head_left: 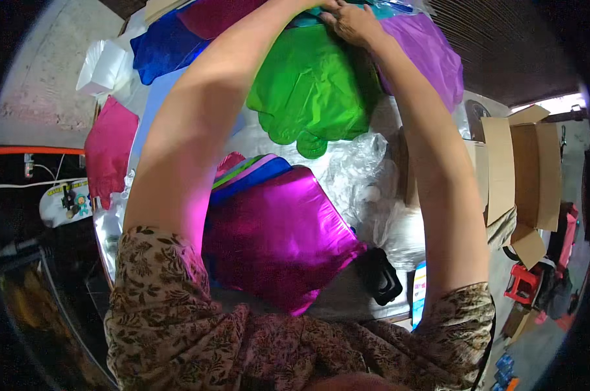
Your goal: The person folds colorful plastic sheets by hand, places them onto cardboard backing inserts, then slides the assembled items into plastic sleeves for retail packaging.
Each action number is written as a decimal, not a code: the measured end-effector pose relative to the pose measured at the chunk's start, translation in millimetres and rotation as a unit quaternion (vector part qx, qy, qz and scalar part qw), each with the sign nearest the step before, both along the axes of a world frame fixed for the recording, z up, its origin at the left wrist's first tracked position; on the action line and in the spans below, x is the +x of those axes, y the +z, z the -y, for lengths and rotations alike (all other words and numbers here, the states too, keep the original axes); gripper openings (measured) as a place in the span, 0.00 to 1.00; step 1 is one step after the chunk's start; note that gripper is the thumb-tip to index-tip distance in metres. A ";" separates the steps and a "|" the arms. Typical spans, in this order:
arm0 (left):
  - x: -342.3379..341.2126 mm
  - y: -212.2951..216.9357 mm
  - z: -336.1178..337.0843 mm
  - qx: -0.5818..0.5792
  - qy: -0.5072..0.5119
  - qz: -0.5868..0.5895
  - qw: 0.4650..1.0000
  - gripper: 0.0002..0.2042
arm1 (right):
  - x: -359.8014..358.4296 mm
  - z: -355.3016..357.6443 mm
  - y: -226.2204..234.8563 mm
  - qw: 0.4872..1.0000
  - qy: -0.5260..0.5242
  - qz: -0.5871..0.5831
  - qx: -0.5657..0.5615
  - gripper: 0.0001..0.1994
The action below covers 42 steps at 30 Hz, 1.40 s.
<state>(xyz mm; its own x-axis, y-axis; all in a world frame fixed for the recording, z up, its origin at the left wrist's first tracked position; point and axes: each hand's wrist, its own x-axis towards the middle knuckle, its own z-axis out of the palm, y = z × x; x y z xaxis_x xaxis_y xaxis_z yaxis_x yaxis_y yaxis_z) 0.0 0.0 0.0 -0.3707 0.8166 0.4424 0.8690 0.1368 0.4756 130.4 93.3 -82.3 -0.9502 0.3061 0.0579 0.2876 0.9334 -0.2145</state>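
At twelve o'clock, the right hand (pixel 355 26) and the cut-off left hand (pixel 321 3) sit close together beside teal foil (pixel 385 10); what they grip, I cannot tell. Green foil (pixel 314 85) spreads just below them. Work looks midway: the layered magenta pile (pixel 275 234) at six seems dealt with, purple foil (pixel 428 55) at one perhaps left. At nine, a white board (pixel 51 208) bears small yellow lettering.

Passable over green foil (pixel 313 88), bodyward of both hands (pixel 355 26). Obstructed farther bodyward by bunched clear plastic (pixel 366 174), well rightward by cardboard box (pixel 547 176).
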 end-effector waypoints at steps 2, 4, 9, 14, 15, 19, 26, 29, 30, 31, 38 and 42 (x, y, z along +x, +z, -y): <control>-0.6 17.4 3.9 0.000 -0.041 0.110 0.993 0.05 | 1.4 -15.0 -19.8 0.995 -0.034 -0.059 0.078 0.24; -17.5 31.0 19.3 0.006 -0.049 0.159 0.986 0.03 | -9.1 -7.5 -11.7 0.988 -0.037 -0.095 0.119 0.25; -21.7 108.6 131.7 0.152 -0.058 0.176 0.971 0.03 | -9.1 18.9 2.7 0.984 -0.089 -0.016 0.152 0.28; 20.5 152.9 248.8 0.137 -0.085 0.212 0.964 0.03 | 0.2 23.9 52.2 0.986 -0.154 -0.016 -0.056 0.29; 37.3 152.1 265.0 0.203 -0.167 0.216 0.940 0.03 | 21.3 25.1 54.8 0.927 -0.102 -0.153 -0.328 0.28; 82.5 124.4 347.0 0.219 -0.248 0.283 0.900 0.05 | 86.7 192.2 172.1 0.554 -0.028 -0.219 -0.803 0.23; 101.0 72.5 423.4 0.030 -0.324 0.081 0.942 0.07 | 169.3 269.1 155.9 0.583 -0.161 -0.244 -0.758 0.28; 106.8 48.5 403.2 0.027 -0.310 0.026 0.950 0.08 | 186.4 226.9 111.8 0.689 -0.229 -0.221 -0.651 0.26; 108.4 41.3 404.0 0.017 -0.301 0.018 0.953 0.08 | 193.1 226.8 100.1 0.745 -0.207 -0.198 -0.602 0.24; 109.7 32.8 405.4 0.007 -0.292 0.010 0.956 0.08 | 197.8 227.7 90.5 0.796 -0.184 -0.174 -0.549 0.23; 63.5 -63.5 452.2 0.098 0.002 0.166 0.981 0.13 | 206.3 238.9 56.4 0.800 -0.170 -0.231 -0.527 0.21; 63.0 -92.2 448.1 0.115 0.092 0.153 0.977 0.15 | 207.3 216.5 38.2 0.836 -0.200 -0.210 -0.466 0.20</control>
